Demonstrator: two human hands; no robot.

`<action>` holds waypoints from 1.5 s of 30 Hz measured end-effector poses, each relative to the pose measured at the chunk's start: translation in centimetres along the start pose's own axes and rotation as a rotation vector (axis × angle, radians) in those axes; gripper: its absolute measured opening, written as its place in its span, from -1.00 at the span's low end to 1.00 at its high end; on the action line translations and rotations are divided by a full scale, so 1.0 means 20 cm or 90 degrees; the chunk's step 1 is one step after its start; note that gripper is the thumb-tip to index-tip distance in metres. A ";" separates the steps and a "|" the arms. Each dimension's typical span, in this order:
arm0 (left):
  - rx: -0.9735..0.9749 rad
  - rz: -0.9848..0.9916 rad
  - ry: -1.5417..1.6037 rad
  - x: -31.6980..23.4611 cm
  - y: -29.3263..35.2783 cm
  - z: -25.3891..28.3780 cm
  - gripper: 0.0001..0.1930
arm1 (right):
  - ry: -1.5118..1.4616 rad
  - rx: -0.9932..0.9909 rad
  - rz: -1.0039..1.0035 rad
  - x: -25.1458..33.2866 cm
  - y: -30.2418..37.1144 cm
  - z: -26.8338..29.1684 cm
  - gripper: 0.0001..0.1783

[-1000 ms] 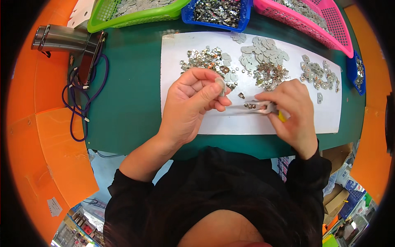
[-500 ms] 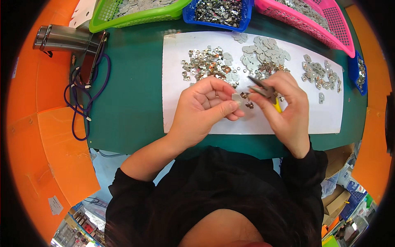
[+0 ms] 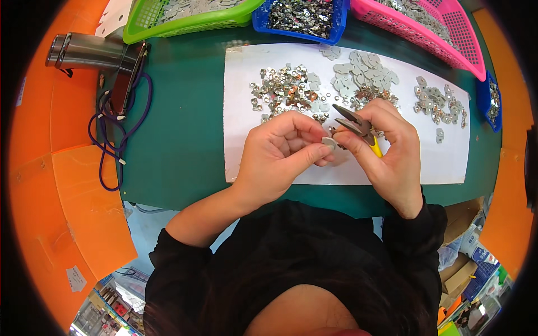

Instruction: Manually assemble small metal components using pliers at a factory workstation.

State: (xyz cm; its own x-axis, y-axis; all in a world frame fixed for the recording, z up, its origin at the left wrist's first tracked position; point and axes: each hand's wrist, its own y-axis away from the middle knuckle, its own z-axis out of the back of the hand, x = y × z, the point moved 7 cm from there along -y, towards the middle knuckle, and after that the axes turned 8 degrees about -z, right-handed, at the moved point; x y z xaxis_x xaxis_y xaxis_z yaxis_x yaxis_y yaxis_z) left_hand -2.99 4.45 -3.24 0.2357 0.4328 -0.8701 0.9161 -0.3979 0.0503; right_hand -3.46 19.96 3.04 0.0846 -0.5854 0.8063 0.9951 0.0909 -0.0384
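My left hand (image 3: pixel 283 151) pinches a small flat grey plate (image 3: pixel 329 143) between thumb and fingertips. Close beside it, my right hand (image 3: pixel 389 151) holds pliers (image 3: pixel 358 126) with dark jaws, parted and pointing up and left, and a yellow handle. The thumb and index finger of that hand reach to the plate's edge; whether they pinch a small metal part is hidden. Under my hands lies a white board (image 3: pixel 302 173). On it, beyond my left hand, is a pile of shiny metal clips (image 3: pixel 277 87), and beyond the pliers a heap of grey plates (image 3: pixel 364 73) with coppery clips (image 3: pixel 367 95) at its near side.
Several grey plates with metal pieces (image 3: pixel 440 101) lie at the board's right. Along the far edge stand a green basket (image 3: pixel 190 31), a blue bin (image 3: pixel 300 36) and a pink basket (image 3: pixel 443 53). A small blue tray (image 3: pixel 488 101) sits far right. At left are a steel cup (image 3: pixel 92 53), a phone (image 3: pixel 124 84) and a purple cord (image 3: pixel 148 101).
The pliers have turned and their jaws now show wider apart. My left hand has tilted the grey plate and shifted slightly right, closer to my right fingertips.
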 end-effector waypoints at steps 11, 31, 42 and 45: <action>-0.017 -0.061 -0.047 -0.02 0.00 -0.01 -0.76 | -0.072 0.036 0.003 -0.01 0.01 -0.02 -0.84; -0.009 -0.368 -0.454 -0.21 0.04 -0.04 -0.73 | 0.288 -0.091 0.189 0.10 0.09 0.09 -0.65; -0.041 -0.340 -0.368 -0.18 0.03 -0.02 -0.76 | 0.248 -0.065 0.150 0.07 0.08 0.07 -0.67; -0.041 -0.338 -0.370 -0.18 0.03 -0.02 -0.76 | 0.247 -0.077 0.167 0.08 0.08 0.07 -0.66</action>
State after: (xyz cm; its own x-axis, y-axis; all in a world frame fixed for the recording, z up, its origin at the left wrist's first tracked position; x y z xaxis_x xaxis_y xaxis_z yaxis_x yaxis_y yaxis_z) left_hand -3.12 2.93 0.02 -0.4290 0.0526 -0.9018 0.8800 -0.2009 -0.4303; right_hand -1.78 20.26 5.00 0.3240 -0.8141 0.4819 0.9343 0.1955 -0.2980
